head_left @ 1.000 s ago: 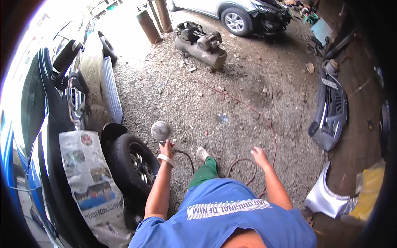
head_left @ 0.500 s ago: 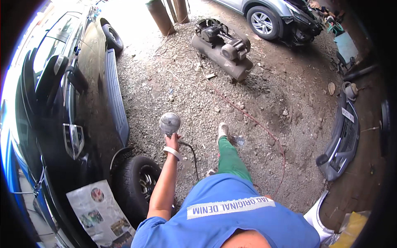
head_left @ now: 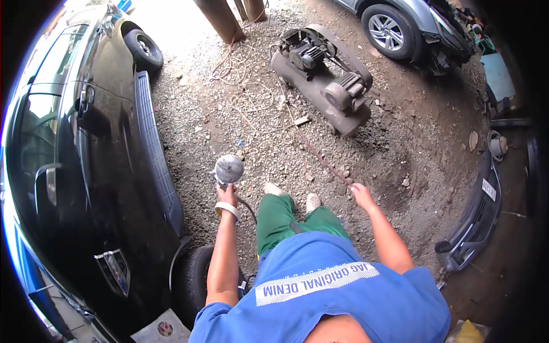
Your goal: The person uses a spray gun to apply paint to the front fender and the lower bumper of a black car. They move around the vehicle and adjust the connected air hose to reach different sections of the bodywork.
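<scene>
Clock positions are being read from the centre of the view, with twelve o'clock pointing straight ahead of the person. At nine o'clock, just short of the centre, a hand tool (head_left: 230, 168) with a round grey head is pointing away from the body. The left hand (head_left: 227, 192) is gripping it from behind, fingers wrapped around its near end; a white band (head_left: 229, 209) is encircling the wrist. A dark hose (head_left: 250, 209) is curving from beside this hand toward five o'clock. Between three and four o'clock, the right hand (head_left: 361, 196) is holding a red hose (head_left: 326, 164), its fingers closing narrowly on it; the hose is running over the gravel (head_left: 197, 143) toward a compressor (head_left: 315, 94) that is standing at one o'clock. A black vehicle (head_left: 114, 188) is filling nine o'clock, its side step (head_left: 154, 148) facing the gravel. At seven o'clock a tyre (head_left: 197, 277) is showing partly behind the left forearm. Farther out, a silver car (head_left: 423, 23) is standing between one and two o'clock, and a dark grey bumper (head_left: 466, 223) is lying between three and four.
</scene>
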{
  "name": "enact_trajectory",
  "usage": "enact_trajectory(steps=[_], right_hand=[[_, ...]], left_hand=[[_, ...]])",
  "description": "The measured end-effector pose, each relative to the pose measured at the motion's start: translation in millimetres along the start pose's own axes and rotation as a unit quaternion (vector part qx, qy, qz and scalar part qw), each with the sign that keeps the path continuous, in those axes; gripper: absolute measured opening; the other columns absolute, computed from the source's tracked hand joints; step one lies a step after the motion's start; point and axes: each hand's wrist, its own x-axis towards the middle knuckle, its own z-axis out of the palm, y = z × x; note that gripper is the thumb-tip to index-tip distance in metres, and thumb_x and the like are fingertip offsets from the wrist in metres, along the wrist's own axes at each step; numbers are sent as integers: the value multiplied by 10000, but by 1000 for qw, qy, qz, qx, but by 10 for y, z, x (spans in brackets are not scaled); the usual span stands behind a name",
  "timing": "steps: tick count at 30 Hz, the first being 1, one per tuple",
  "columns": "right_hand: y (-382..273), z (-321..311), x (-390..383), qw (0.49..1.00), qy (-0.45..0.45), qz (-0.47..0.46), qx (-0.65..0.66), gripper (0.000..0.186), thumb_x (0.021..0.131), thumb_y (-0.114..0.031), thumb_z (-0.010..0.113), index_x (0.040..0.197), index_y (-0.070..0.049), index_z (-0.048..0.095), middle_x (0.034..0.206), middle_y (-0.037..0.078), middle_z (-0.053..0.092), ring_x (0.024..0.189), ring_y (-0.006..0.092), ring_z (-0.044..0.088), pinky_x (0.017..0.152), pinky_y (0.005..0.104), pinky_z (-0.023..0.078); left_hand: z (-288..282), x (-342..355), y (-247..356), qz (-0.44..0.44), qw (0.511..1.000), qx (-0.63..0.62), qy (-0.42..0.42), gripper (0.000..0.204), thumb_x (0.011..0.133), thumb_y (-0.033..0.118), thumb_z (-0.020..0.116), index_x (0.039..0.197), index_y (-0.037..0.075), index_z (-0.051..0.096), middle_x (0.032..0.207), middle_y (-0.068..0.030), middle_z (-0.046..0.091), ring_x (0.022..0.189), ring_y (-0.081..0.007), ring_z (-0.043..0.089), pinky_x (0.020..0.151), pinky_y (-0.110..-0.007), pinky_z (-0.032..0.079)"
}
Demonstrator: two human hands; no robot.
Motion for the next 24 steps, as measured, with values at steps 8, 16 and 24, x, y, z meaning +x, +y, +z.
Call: enact_trajectory(steps=[8, 16, 24], right_hand=[[-1603, 709, 1121, 998, -34, 44, -22, 269, 961, -258, 657, 910, 5, 674, 791, 102, 654, 755, 228, 618, 735, 378, 504], [-1950, 1803, 2761, 987, -89, 67, -117, 424, 952, -234, 659, 1287, 19, 601, 1242, 250, 625, 1150, 391, 619, 1006, 444, 488], [-1450, 3083, 5550, 982, -114, 40, -144, 413, 970, -293, 607, 1252, 9, 614, 1204, 268, 647, 1162, 420, 608, 1010, 472, 473]], left_hand=[[451, 1950, 187, -1, 1000, 9, 24, 670, 986, 177, 584, 1558, 15, 276, 1414, -224, 525, 1223, -314, 566, 1025, -410, 465], [860, 3404, -915, 8, 995, 92, 47, 711, 971, 137, 634, 1562, -19, 270, 1536, -229, 422, 1385, -317, 464, 1146, -398, 372], [1828, 3996, -1528, -51, 977, 209, 4, 694, 969, 112, 620, 1554, -41, 278, 1568, -276, 351, 1457, -418, 335, 1219, -455, 254]])
